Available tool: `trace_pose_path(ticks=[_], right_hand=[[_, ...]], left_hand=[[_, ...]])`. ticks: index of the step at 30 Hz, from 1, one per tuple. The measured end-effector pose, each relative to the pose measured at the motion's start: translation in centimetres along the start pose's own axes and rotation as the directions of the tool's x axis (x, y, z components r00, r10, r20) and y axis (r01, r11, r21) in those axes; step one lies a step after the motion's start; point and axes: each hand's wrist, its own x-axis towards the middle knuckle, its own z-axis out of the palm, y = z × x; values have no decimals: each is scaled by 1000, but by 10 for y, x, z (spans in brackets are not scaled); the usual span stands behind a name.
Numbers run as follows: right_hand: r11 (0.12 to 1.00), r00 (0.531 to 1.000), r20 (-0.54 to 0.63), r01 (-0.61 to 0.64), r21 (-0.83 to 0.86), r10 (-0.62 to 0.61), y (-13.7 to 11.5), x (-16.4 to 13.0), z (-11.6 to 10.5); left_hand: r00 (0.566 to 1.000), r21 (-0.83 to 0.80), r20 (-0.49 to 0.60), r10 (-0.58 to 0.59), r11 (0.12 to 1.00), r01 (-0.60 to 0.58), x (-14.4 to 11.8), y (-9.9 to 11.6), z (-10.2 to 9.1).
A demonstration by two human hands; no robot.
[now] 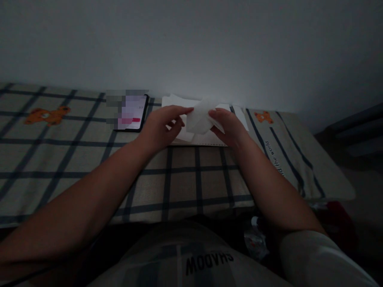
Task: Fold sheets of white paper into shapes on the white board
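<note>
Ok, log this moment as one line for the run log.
left hand: pinching white paper sheet | right hand: gripping same sheet | under it: paper stack | phone: left, screen lit | surface: plaid bedsheet

A dim bedroom at home: a bed (89, 159) with a checked sheet printed with orange bears lies against a plain white wall (209, 48), with a phone (131, 113) lying on the bed near the wall.

Left hand: the left hand (163, 128) pinches the left edge of a white paper sheet (200, 118).
Right hand: the right hand (229, 126) holds its right side.
Below: more white papers (206, 137) on a checked blanket (89, 159).
Beside: a lit phone (131, 113).
</note>
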Motion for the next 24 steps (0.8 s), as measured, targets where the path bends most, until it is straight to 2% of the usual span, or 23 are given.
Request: trace_pose_path(ticks=[2,7,11,14,18,21,24], right_hand=[[1000,1000,13,7,20,-8,-1,-1,0],[1000,1000,4,-11,-3,11,-2,-3,7],[1000,999,38,4,20,-5,-1,-1,9],[999,999,30,32,17,-33,2,1,7],[997,997,38,71,-5,-70,6,2,5],[994,995,22,101,-46,-100,10,2,6],[987,991,12,133,-91,-133,13,1,7]], left_hand=[[994,108,27,106,988,-108,-1,-1,-2],[974,218,-1,225,951,-219,-3,-8,-4],[974,236,16,227,945,-225,-2,-12,-6],[986,196,-11,169,967,-163,-2,-8,-6],[997,32,-77,-27,999,29,-1,5,-1],[973,-76,-154,-169,984,159,1,11,4],[932,-177,-215,-292,950,257,2,14,8]])
